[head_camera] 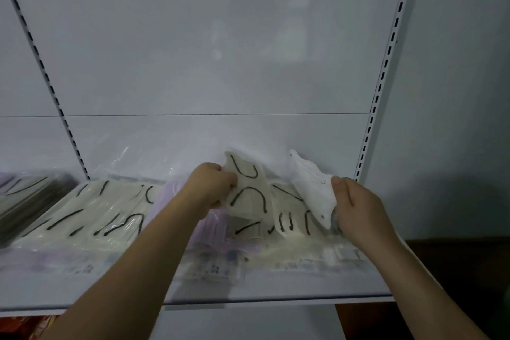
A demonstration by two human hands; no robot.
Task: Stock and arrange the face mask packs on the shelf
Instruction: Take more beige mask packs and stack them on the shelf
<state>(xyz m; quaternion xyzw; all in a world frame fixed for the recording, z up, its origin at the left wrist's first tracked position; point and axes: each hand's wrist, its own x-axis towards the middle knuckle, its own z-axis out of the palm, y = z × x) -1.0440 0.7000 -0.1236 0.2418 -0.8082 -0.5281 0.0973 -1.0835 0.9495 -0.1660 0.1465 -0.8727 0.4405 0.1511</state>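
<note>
Left hand [214, 185]: fingers curled round the left edge of a beige mask pack [249, 188] with black ear loops, pack tilted up on end against the back panel [193, 50]. Right hand [352, 201]: thumb and fingers pinched on the lower right edge of a white mask pack [311, 188], likewise raised and leaning toward the panel, just beside the beige one. Both packs held above the right end of the white shelf [276, 291], over more beige packs in clear wrap [289, 225] lying flat beneath and between the hands. Under the left forearm, lilac packs [218, 232], partly hidden. Further left, a flat row of beige packs with black loops [96, 210], then a darker grey stack [30, 196] at the far left edge, blurred. Printed labels along the front edges of the packs, too smeared to read. Slotted uprights at either side of the bay: left upright [41, 63], right upright [386, 63]. Below the shelf lip at lower left, a strip of red-orange packaging [24, 326], contents not discernible. Dim light throughout; a faint reflection on the back panel.
</note>
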